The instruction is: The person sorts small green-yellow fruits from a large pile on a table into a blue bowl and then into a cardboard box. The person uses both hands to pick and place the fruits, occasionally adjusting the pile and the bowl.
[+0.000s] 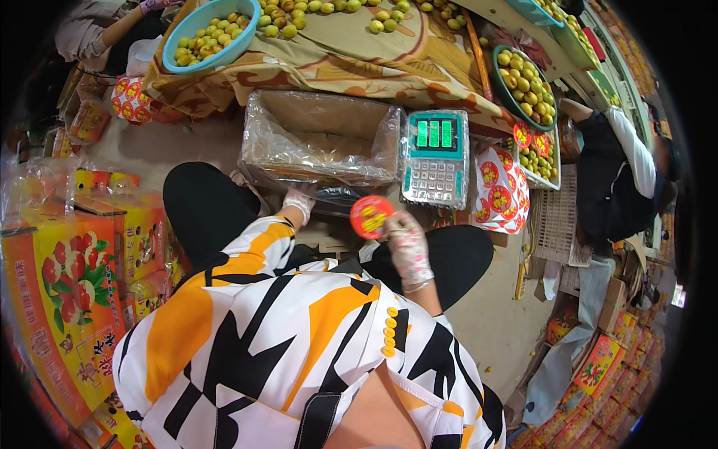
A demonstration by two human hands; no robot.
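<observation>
In my right hand point(408, 247), gloved in white with a pink print, is a round red sticker point(371, 216) with yellow characters, pinched by its edge. It is held in front of a digital scale's keypad and display point(435, 160), apart from them. My left hand point(301, 203), also gloved, is at the near side of a cardboard box point(322, 171) lined with clear plastic film point(359, 151). The film and the box edge partly hide its fingers, so its grip is unclear. Inside the box I see bare cardboard and crumpled film.
Green jujube-like fruit fills a blue basin point(247, 47) and a green basin point(496, 67); more lies on the patterned cloth point(336, 70). Sticker sheets point(499, 191) hang right of the scale. Printed cartons point(73, 314) stack at left. A person point(614, 174) is at right, another person's arm point(120, 25) upper left.
</observation>
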